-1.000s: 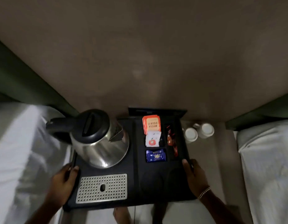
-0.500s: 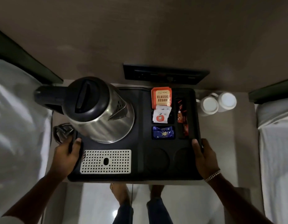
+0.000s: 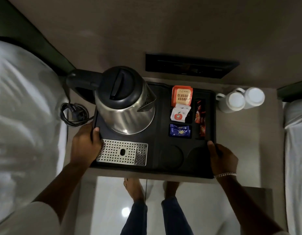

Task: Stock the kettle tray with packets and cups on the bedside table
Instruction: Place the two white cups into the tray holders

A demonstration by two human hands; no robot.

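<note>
Left hand (image 3: 86,145) clamped on the left edge of the tray (image 3: 163,168), thumb over the rim just beside the grille (image 3: 122,152), fingers hidden beneath. Right hand (image 3: 222,159) gripping the tray's right edge the same way, thumb on top, bracelet (image 3: 225,174) at the wrist. Black tray square on the bedside table (image 3: 238,146), near edge close to the table's front. Steel kettle (image 3: 125,100) upright on the tray's far left, black lid up, handle jutting left past the tray, spout to the right. Perforated grille flat in the near-left corner. Two round cup wells (image 3: 184,157) side by side near the right hand, nothing in them. Packets in the far-right compartments: orange tea packet (image 3: 182,96) farthest back, white packet (image 3: 179,113) overlapping its near edge, blue packet (image 3: 180,130) nearest, red sachets (image 3: 199,116) in the narrow slot to their right. Two white cups (image 3: 241,100) upside down, touching, on the table just off the tray's far-right corner. Coiled black cord (image 3: 73,114) on the table left of the tray. White bedding (image 3: 23,107) far left, more at the right margin. Dark wall panel (image 3: 191,67) behind the table. Bare feet (image 3: 132,188) and jeans on the glossy floor at the near edge.
</note>
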